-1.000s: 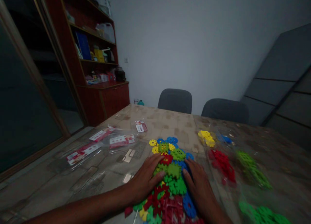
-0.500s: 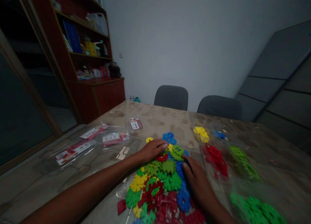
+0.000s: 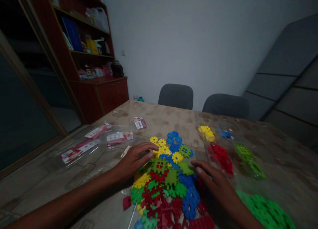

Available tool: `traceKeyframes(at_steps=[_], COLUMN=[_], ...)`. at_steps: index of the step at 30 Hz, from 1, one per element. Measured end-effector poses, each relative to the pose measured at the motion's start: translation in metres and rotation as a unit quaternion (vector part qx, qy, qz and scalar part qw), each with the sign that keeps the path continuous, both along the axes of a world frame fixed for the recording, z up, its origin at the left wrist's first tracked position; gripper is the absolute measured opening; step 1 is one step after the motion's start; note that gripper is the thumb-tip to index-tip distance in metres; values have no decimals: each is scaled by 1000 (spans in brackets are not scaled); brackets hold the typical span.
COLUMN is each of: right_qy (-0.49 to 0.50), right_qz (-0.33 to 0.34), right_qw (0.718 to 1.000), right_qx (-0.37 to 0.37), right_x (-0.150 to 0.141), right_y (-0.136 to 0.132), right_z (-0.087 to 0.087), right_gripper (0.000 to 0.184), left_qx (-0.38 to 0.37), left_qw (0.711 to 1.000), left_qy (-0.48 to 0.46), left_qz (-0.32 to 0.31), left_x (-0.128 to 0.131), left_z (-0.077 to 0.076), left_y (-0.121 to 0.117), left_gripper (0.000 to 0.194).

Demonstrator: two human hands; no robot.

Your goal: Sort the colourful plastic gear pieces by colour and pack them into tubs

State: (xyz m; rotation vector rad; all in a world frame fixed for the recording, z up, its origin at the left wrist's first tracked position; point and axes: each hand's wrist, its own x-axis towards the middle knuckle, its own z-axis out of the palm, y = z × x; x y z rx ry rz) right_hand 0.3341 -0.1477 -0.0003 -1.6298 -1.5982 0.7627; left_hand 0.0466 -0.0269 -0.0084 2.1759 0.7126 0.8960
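A heap of plastic interlocking pieces in several colours lies on the table in front of me. My left hand (image 3: 139,157) reaches over its left side, fingers stretched out, beside yellow flower-shaped discs (image 3: 162,150) and a green square piece (image 3: 159,166). My right hand (image 3: 217,177) is at the heap's right edge with fingers extended and apart. Its fingertips are close to a light green piece (image 3: 185,168); whether they touch it I cannot tell. Blue discs (image 3: 190,202) lie below that hand's thumb, and dark red pieces (image 3: 171,210) fill the near part.
On the right, clear trays hold yellow pieces (image 3: 206,133), red pieces (image 3: 223,158), light green pieces (image 3: 249,161) and green pieces (image 3: 269,210). Clear packages with printed cards (image 3: 120,137) lie on the left. Two grey chairs (image 3: 176,95) stand behind the table.
My left hand has drawn back to the left and my right hand has shifted right, so they are farther apart. More yellow discs show, and the green pieces between the hands have spread.
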Motion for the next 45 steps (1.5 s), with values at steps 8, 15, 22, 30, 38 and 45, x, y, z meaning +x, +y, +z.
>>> traceKeyframes(at_steps=[8,15,22,30,38,45], right_qy=[-122,-185,-262,-260,-159,-217], right_qz=[163,164,233,204,94,212], right_qw=[979,968,935,942,982,953], right_qx=[-28,35,59,53,27,-19], right_x=[-7,-16,-39,-39,-7,-21], right_y=[-17,-18,-27,-26,-20,-27], right_z=[12,-1,-15,-18,-7,18], right_gripper=[23,28,47,66,70,57], left_qx=[142,198,149,117,72,71], left_qw=[969,972,958,928,943,949], left_qy=[48,95,188,323,302,286], left_qz=[-196,-84,-159,-143,-122,-113], left_x=[0,-2,3,1,1,-7], left_z=[5,-1,31,27,34,51], left_y=[-18,-9,-42,-66,-62,-58], left_gripper=[18,22,16,69,58,53])
